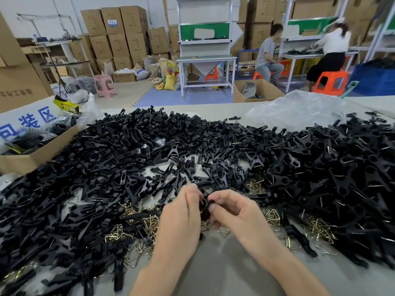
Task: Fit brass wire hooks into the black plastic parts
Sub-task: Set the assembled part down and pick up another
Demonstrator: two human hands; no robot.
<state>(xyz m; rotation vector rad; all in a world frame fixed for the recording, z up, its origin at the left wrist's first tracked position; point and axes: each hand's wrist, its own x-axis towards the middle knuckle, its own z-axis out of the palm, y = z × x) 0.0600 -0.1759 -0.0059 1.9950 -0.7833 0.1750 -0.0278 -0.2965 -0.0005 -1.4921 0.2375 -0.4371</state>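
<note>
Near the table's (213,265) front edge, my left hand (181,212) and right hand (233,208) both pinch one black plastic part (206,209) (any hook is hidden). I'd steady it and seat the wire squarely.

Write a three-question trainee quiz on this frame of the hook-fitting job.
1. True or false: the left hand and the right hand together hold one black plastic part.
2. Where do the loose brass wire hooks lie? A) in a carton B) on the table near the hands C) on a stool
3. Fill in: the crumpled clear plastic bag lies at the far ____ of the table.
Key: 1 true; 2 B; 3 right.
</note>
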